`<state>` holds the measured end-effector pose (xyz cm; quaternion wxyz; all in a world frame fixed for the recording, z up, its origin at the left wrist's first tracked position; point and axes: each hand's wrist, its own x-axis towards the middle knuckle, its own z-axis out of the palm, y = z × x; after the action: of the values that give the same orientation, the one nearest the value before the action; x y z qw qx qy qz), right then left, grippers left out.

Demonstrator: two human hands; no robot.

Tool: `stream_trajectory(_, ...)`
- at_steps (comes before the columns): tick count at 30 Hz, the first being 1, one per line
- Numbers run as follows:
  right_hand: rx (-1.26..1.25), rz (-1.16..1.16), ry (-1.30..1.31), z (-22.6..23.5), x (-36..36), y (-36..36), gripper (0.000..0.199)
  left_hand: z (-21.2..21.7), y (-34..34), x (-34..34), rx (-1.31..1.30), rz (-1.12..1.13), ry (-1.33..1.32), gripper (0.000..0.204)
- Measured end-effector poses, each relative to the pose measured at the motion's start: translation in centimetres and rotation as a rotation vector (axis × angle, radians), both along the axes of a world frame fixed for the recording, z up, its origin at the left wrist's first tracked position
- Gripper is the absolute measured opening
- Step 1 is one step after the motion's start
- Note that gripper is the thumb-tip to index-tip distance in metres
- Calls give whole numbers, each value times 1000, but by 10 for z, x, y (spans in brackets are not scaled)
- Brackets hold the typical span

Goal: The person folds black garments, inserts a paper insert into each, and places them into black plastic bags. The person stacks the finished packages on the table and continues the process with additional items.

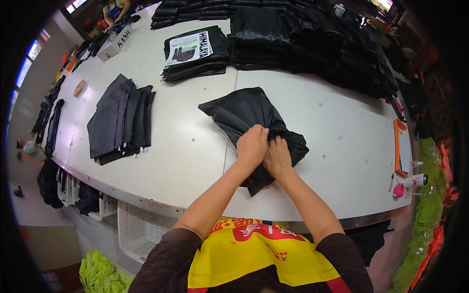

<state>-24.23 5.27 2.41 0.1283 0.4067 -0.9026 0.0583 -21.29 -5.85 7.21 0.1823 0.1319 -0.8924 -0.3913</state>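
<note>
On the table in front of me lies a glossy black bag (249, 110), creased and bunched in its middle, with corners pointing out to several sides. My left hand (251, 145) is closed in a fist on a gathered fold of it. Right beside it, my right hand (277, 158) presses with curled fingers into the same bunched part. The two hands nearly touch. What lies inside the bag, if anything, is hidden. To the left rests a fanned stack of folded dark garments (115, 122) with small white tags along the lower edge.
Tall piles of black packages (303, 44) cover the far side. Before them sits a stack of black bags with a printed white panel (188, 51). An orange-edged box (401, 146) and a white bottle (416, 180) stand right. White baskets (139, 229) are below; another person (116, 10) works far left.
</note>
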Motion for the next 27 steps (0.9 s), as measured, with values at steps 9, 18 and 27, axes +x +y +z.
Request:
stream_trajectory(9, -44, 178, -448, -2, -40, -15, 17, 1, -8, -11, -317, -93, 178, 29)
stream_trajectory(18, 7, 100, -460, -22, -100, -58, 29, -5, 7, 1, -148, -273, 173, 24)
stream_trajectory(27, 11, 101, -438, -28, -76, -73, 32, -18, -26, 1, -174, -186, 229, 22)
